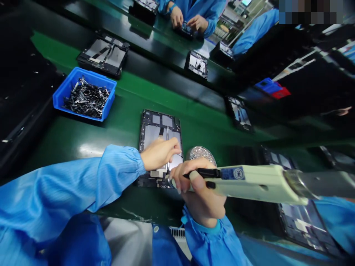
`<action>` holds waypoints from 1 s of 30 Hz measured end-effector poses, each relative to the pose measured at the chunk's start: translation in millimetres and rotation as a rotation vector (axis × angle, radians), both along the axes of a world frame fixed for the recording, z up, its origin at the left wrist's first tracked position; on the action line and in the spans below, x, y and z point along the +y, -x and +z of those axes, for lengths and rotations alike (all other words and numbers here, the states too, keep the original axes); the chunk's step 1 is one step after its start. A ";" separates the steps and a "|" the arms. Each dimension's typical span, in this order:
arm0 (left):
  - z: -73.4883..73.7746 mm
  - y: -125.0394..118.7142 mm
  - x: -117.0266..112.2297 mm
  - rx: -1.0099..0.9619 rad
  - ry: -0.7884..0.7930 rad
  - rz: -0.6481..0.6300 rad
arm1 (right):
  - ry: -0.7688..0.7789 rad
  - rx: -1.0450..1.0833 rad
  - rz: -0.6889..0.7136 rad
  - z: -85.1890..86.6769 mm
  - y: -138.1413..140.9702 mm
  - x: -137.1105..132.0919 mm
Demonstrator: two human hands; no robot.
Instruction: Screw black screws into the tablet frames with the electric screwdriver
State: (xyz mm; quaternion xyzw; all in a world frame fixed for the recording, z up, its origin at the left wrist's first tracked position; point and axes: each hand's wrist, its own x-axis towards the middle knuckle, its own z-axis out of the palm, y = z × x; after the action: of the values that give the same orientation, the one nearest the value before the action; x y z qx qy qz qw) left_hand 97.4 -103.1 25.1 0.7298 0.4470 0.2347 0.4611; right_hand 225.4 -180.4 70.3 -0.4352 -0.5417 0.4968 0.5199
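Observation:
A tablet chassis [148, 133] with its inner parts exposed lies on the green bench in front of me. Over its middle and right side is my left hand [159, 153], fingers curled together; what they hold, if anything, is hidden. My right hand [198, 181] is wrapped round a cream electric screwdriver [249, 181], held nearly level with its thumb side toward the black lever. The screwdriver's nose reaches the tablet's lower right corner; the bit itself cannot be made out. Just beyond my right hand stands a round dish of small screws [201, 152].
A blue bin [59, 94] full of small dark parts stands at the left. Other opened tablets [104, 55] lie along the line, one [305, 221] at the lower right. Across the bench, a co-worker's hands [196, 23] work on a device. A blue sleeve [337, 218] shows at the right edge.

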 end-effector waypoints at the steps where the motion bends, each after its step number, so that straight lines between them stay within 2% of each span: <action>1: -0.9 1.3 0.0 -0.014 0.005 0.001 | 0.006 0.009 -0.001 2.2 -0.2 -2.0; 6: -4.3 7.8 1.7 -0.062 -0.022 0.019 | -0.100 0.144 0.009 28.8 -16.1 -8.9; 9: -6.2 10.6 1.2 -0.097 -0.014 0.040 | -0.243 0.174 -0.139 35.1 -37.8 0.9; 12: -7.4 14.1 0.9 -0.188 0.043 0.095 | -0.314 0.228 -0.308 24.0 -63.7 19.3; 15: -6.3 17.5 1.1 -0.271 0.134 0.152 | -0.270 0.254 -0.429 6.7 -84.2 33.4; 18: -1.5 20.2 0.0 -0.300 0.196 0.211 | -0.236 0.272 -0.510 -7.3 -90.0 37.1; 24: 6.0 25.2 0.0 -0.206 0.146 0.255 | -0.187 0.290 -0.504 -22.4 -83.6 35.3; 30: 8.2 27.4 2.3 -0.178 0.033 0.273 | -0.136 0.254 -0.475 -29.9 -84.0 37.6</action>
State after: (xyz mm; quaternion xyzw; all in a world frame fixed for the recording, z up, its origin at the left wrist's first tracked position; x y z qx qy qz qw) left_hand 70.0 -100.9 33.2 0.6309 0.5032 0.3512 0.4747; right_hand 309.5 -142.8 40.3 -0.4482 -0.3869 0.3743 0.7137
